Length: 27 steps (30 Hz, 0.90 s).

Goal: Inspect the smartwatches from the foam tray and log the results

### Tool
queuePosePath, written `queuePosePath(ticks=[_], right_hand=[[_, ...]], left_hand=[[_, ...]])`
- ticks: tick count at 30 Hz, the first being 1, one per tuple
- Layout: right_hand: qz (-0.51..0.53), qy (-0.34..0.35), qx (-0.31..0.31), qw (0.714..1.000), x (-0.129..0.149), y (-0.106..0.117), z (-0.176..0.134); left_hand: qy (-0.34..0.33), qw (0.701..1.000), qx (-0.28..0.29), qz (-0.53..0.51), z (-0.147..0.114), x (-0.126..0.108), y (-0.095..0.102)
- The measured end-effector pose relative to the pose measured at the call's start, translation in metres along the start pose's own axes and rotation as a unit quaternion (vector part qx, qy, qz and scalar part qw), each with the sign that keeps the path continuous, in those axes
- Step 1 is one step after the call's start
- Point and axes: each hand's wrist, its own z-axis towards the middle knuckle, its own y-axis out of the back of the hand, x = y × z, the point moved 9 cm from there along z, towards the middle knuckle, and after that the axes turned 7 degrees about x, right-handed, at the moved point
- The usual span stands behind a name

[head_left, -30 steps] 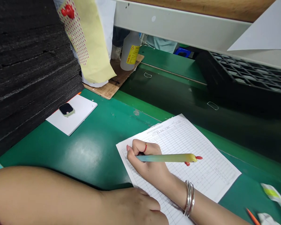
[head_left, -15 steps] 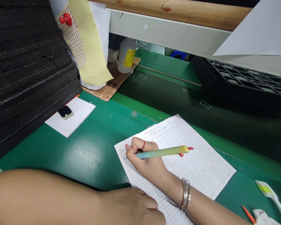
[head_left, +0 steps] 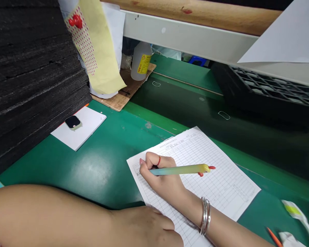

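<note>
My right hand is closed around a pen with a blue-to-yellow barrel and a small bird-like top with red parts. Its tip is hidden behind my fingers, near the left edge of a printed grid form. Some handwriting stands in the form's header and beside my fingertips. Across the lower part of the same sheet rests my left hand, knuckles bent. Its fingers curl out of sight and run past the bottom edge of the view.
A smartwatch lies on a white pad beside black stacked sheets. Behind stand a labelled bottle and a hanging yellow sheet. A toothbrush and an orange pointed stick lie at right, near a black crate.
The whole view has shifted slightly. My right hand keeps its grip on the pen, whose barrel is tilted a little differently. My left hand stays on the paper.
</note>
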Motion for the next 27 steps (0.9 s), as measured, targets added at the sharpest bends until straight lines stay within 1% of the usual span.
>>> queuePosePath(ticks=[16,27], right_hand=[[-0.009,0.008,-0.002,1.000,0.0011,0.0005,0.0004],[-0.011,0.009,-0.002,1.000,0.0017,0.0008,0.0006]], left_hand=[[-0.002,1.000,0.008,0.008,0.0006,-0.0011,0.0011],[-0.002,1.000,-0.025,0.005,-0.0006,-0.0002,0.0036]])
